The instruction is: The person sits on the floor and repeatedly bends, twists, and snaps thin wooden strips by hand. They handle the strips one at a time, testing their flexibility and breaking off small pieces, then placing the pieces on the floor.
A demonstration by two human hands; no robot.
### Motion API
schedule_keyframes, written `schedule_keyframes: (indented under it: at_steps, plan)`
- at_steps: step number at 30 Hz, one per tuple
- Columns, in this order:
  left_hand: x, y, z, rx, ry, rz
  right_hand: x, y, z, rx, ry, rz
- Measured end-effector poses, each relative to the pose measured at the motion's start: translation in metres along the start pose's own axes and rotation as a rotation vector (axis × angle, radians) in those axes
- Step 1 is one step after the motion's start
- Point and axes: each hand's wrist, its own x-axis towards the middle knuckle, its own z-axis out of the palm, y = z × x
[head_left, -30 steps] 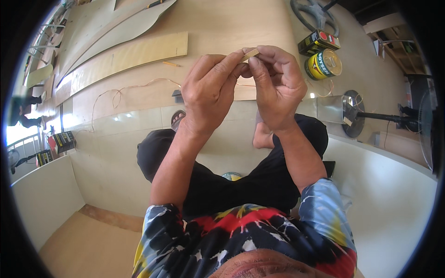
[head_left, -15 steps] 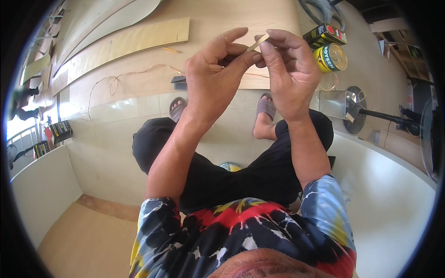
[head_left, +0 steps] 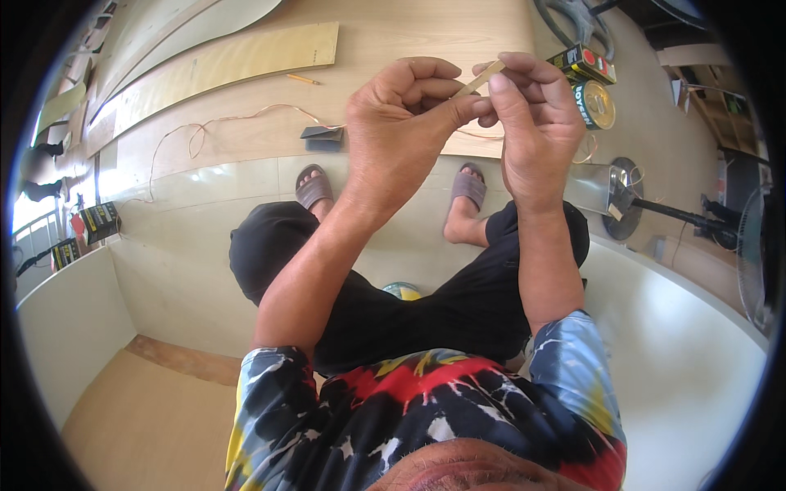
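A thin, flat, tan strip that looks like wood [head_left: 485,78] is held up slantwise between my two hands, above a pale wooden sheet [head_left: 458,33]. My left hand [head_left: 409,123] pinches its lower end between thumb and fingers; the fingers hide that end. At the upper end, my right hand [head_left: 536,123] grips it with the thumb in front and fingers curled behind. The two thumbs nearly meet. Left of my left hand, a folded grey piece like sandpaper [head_left: 322,139] lies at the sheet's near edge, and a yellow pencil [head_left: 303,78] rests farther back.
A long plywood strip [head_left: 270,61] lies at the far left. Thin copper-coloured wire [head_left: 196,131] winds over the sheet. On the right stand a paint can [head_left: 599,105], a black rectangular tin [head_left: 585,64] and a fan [head_left: 752,258]. White panels [head_left: 679,352] flank me.
Both hands have moved a little to the right in the picture with the strip, and more of its length shows between my fingers. The whole view has shifted slightly.
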Motion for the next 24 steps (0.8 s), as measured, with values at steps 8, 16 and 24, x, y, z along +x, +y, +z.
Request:
schedule_keyframes:
  at_steps: [8, 16, 24]
  plan:
    - [-0.0001, -0.0033, 0.0015, 0.02, -0.03, -0.022, 0.0021, -0.003, -0.0016, -0.066, -0.058, -0.017]
    - [-0.002, -0.0061, 0.0013, 0.043, -0.055, -0.004, 0.0032, -0.0036, -0.0057, -0.07, -0.081, 0.019]
    - [0.0011, -0.0068, 0.0019, 0.007, -0.087, -0.075, 0.0035, -0.006, -0.0079, -0.117, -0.087, 0.077]
